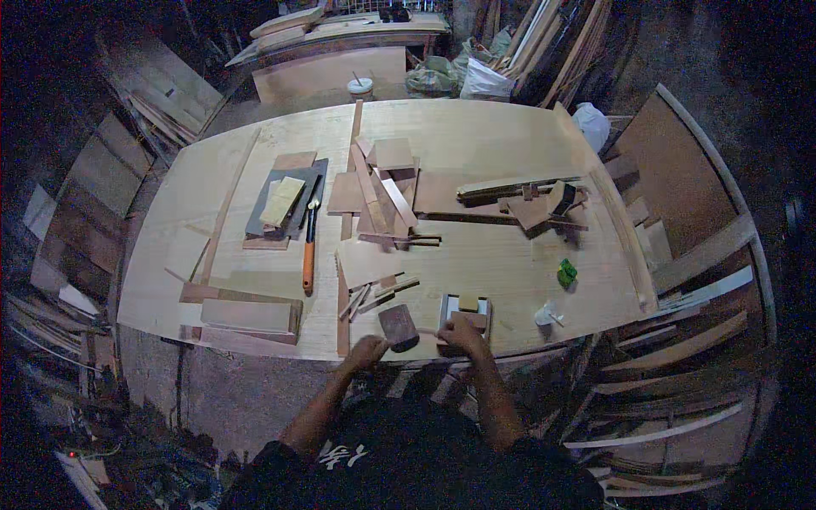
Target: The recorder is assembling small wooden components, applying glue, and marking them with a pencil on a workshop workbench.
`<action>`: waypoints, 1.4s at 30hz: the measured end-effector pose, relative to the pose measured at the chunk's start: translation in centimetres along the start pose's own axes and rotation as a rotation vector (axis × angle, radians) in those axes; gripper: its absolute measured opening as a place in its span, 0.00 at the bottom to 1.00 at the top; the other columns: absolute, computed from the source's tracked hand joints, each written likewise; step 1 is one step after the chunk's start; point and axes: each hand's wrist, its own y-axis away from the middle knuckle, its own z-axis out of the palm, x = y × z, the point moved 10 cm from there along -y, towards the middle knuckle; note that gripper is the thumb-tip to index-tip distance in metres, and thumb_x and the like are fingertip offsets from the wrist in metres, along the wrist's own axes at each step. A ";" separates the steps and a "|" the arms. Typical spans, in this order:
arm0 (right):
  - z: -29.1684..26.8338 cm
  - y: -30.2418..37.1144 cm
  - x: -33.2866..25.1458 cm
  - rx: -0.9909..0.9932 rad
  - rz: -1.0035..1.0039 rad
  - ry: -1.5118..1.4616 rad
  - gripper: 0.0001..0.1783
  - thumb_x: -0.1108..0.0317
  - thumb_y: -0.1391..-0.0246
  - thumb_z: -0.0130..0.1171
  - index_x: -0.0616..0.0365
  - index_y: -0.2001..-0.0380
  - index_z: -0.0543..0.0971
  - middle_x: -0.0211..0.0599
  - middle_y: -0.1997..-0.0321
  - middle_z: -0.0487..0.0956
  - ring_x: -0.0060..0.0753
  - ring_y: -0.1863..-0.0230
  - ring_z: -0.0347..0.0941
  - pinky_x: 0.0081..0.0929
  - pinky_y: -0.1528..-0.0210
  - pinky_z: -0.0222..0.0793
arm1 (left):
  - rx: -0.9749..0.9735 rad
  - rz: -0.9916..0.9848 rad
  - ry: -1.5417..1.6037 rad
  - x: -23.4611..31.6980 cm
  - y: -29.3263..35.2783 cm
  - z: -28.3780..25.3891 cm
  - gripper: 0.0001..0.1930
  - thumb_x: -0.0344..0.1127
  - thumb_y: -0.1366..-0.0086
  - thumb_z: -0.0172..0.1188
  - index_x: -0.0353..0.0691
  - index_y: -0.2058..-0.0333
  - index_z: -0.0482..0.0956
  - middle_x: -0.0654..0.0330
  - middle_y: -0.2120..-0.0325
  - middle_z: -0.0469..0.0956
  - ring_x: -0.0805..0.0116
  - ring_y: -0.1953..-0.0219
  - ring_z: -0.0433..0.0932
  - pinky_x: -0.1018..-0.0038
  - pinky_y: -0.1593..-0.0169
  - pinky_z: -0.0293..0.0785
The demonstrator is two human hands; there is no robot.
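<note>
Dim workshop, with a pale table (484,136) across it. At its left, a long block (245,315) lies near the front edge; farther back, an orange-handled tool (308,268) lies beside a yellow block (282,201). Next, the left hand (367,351) is curled at a corner of the dark block (397,328), its grip unclear. Just right, the right hand (463,332) bends over a tray (484,303) of wood pieces (468,319); whether it holds one, I cannot tell. Rightmost, a green item (567,272) and a white cup (545,315).

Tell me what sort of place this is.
Probably a woodworking shop: cut wood pieces lie on a broad table, and long wooden strips stand beyond it.
</note>
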 end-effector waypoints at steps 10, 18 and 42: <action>-7.0 3.7 -6.8 0.519 0.042 0.040 0.38 0.58 0.58 0.66 0.55 0.42 0.66 0.55 0.45 0.65 0.57 0.44 0.62 0.46 0.41 0.60 | 0.897 0.265 -0.646 6.6 -0.5 -11.8 0.11 0.38 0.43 0.58 0.37 0.67 0.73 0.48 0.69 0.74 0.50 0.63 0.74 0.56 0.59 0.71; -6.3 7.5 -10.2 0.572 -0.246 -0.129 0.23 0.66 0.52 0.61 0.60 0.51 0.74 0.48 0.58 0.78 0.50 0.54 0.73 0.43 0.49 0.69 | 0.920 0.358 -0.403 10.8 2.6 -11.8 0.10 0.29 0.40 0.53 0.34 0.60 0.75 0.48 0.69 0.77 0.51 0.64 0.76 0.60 0.61 0.72; -10.0 9.5 -13.1 0.518 -0.264 -0.910 0.13 0.71 0.50 0.64 0.63 0.61 0.77 0.37 0.65 0.81 0.26 0.63 0.78 0.25 0.59 0.76 | 0.558 0.576 0.348 19.2 9.2 -4.7 0.09 0.26 0.36 0.54 0.34 0.57 0.74 0.53 0.66 0.78 0.63 0.65 0.78 0.70 0.61 0.74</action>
